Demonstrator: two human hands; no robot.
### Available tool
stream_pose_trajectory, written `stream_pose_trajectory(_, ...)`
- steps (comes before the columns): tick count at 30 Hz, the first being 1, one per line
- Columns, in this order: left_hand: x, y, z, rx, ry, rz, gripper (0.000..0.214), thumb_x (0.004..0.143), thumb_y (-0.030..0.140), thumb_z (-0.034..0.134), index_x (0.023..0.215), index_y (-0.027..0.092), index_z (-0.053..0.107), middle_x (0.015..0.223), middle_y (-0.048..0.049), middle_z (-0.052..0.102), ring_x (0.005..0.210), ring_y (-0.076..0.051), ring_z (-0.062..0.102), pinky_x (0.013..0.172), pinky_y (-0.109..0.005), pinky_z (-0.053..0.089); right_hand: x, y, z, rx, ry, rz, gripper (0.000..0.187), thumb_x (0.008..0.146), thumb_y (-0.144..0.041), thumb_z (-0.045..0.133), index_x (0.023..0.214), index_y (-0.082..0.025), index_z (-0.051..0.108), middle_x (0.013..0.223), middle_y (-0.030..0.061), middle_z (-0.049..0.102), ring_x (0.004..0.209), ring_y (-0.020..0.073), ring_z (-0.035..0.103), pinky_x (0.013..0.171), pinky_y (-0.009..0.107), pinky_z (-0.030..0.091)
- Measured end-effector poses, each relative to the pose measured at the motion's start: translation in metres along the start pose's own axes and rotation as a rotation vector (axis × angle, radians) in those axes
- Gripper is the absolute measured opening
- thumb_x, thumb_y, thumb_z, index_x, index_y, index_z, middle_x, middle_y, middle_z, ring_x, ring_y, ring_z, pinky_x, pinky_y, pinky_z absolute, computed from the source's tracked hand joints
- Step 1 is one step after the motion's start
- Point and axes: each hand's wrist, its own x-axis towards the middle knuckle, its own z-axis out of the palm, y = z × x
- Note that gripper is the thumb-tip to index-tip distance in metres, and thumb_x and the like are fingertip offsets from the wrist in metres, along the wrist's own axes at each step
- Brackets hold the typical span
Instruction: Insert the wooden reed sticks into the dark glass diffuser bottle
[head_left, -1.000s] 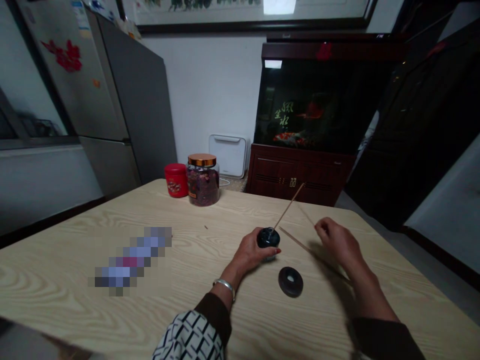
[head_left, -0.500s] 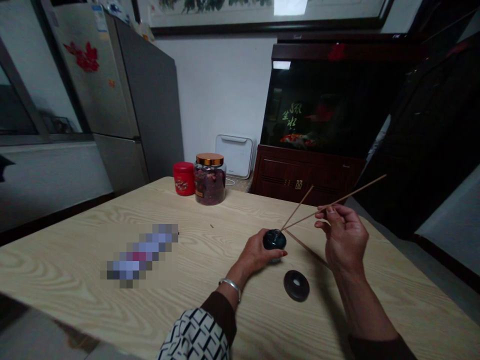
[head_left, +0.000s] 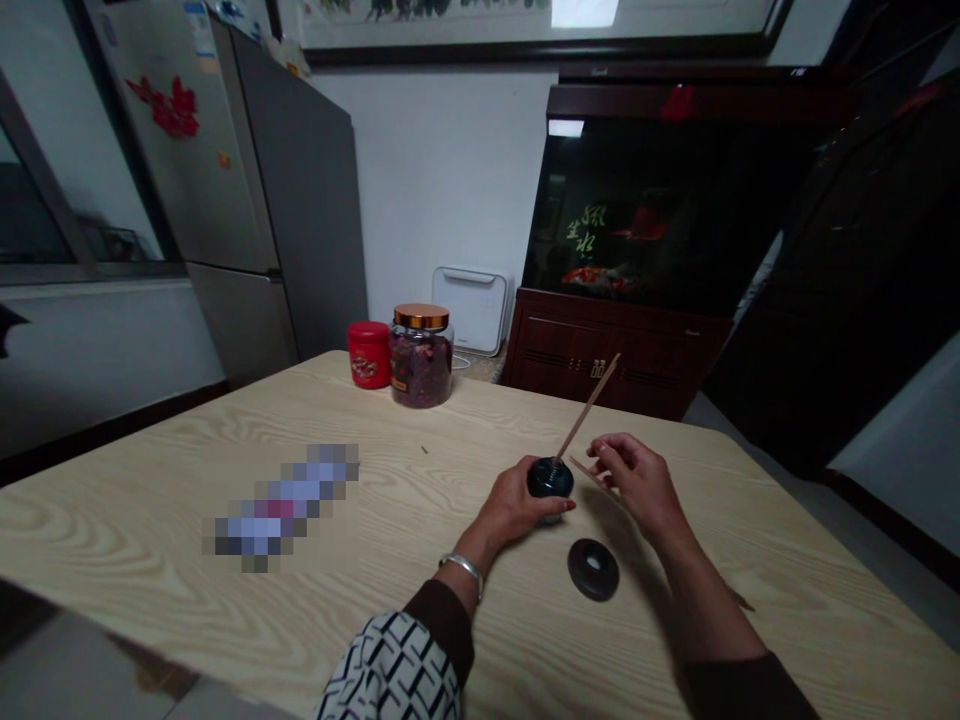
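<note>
On the counter (head_left: 465, 425): dark bottle (head_left: 550, 478), sticks (head_left: 588, 408) leaning from its mouth | left hand (head_left: 516, 502) grip: wrapped round bottle | right hand (head_left: 637, 482) grip: at loose stick (head_left: 583, 468), cannot tell if pinching | likely best: bottle steady, light pinch, clear of leaning sticks

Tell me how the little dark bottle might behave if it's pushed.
The dark bottle may tip easily, since slanting sticks rise well above it. Its shiny, rounded sides look likely to be slippery, and their glassy sheen suggests it could be fragile.
</note>
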Motion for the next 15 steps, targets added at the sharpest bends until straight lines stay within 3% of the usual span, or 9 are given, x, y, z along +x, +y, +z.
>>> stream_pose_trajectory(3,0.000,-0.001,0.000,0.000,-0.004,0.000,0.064,0.060,0.046,0.085,0.112,0.015,0.064,0.099,-0.0083,0.070,0.091,-0.023,0.064,0.079,-0.033,0.050,0.001,0.028,-0.032,-0.526,0.028,0.035,0.020,0.085,-0.038,0.054,0.089,-0.021,0.065,0.090,0.0064,0.069,0.078,0.0202,0.064,0.068,0.031,0.045)
stream_pose_trajectory(6,0.000,-0.001,-0.001,-0.014,-0.004,0.004,0.063,0.060,0.044,0.085,0.112,0.015,0.065,0.098,-0.0085,0.070,0.091,-0.024,0.064,0.081,-0.034,0.051,-0.006,0.054,-0.054,-0.941,-0.083,0.150,0.017,0.083,-0.034,0.055,0.089,-0.023,0.067,0.095,0.0077,0.070,0.087,0.0235,0.063,0.069,0.032,0.040)
stream_pose_trajectory(9,-0.001,0.000,-0.001,-0.033,-0.002,-0.002,0.061,0.060,0.043,0.085,0.111,0.015,0.065,0.097,-0.0085,0.069,0.090,-0.023,0.064,0.081,-0.035,0.052,-0.013,0.066,-0.056,-1.056,-0.177,0.192,0.017,0.084,-0.033,0.053,0.090,-0.023,0.067,0.098,0.0080,0.069,0.090,0.0228,0.063,0.068,0.031,0.038)
stream_pose_trajectory(15,-0.002,0.003,-0.001,-0.047,-0.002,-0.011,0.060,0.060,0.043,0.084,0.110,0.014,0.065,0.097,-0.0090,0.069,0.090,-0.024,0.064,0.081,-0.035,0.052,-0.014,0.061,-0.048,-1.051,-0.190,0.237,0.015,0.085,-0.028,0.048,0.085,-0.022,0.062,0.092,0.0071,0.069,0.083,0.0205,0.062,0.063,0.029,0.035)
